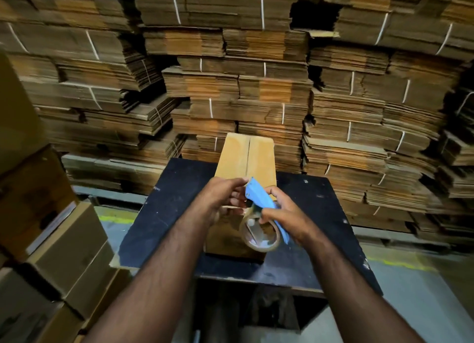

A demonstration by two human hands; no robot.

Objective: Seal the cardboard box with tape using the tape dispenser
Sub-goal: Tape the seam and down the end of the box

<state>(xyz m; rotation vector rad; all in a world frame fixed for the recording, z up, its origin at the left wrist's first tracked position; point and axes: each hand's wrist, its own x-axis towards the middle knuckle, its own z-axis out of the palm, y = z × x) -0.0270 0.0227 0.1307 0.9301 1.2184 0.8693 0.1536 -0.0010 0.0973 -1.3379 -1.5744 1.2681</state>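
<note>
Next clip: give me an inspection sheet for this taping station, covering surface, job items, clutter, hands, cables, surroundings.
Surface: black table, scuffed, front left corner chipped.
Job's things: box on the table, top flaps shut, centre seam bare, no tape seen on it; blue dispenser with a clear tape roll held above the box's near end.
Clutter: nothing seen.
Hands: right hand grips the dispenser; left hand pinches at its front end.
Cables: nothing seen.
Surroundings: tied bundles of flat cardboard behind; stacked cartons at left; yellow floor line.
</note>
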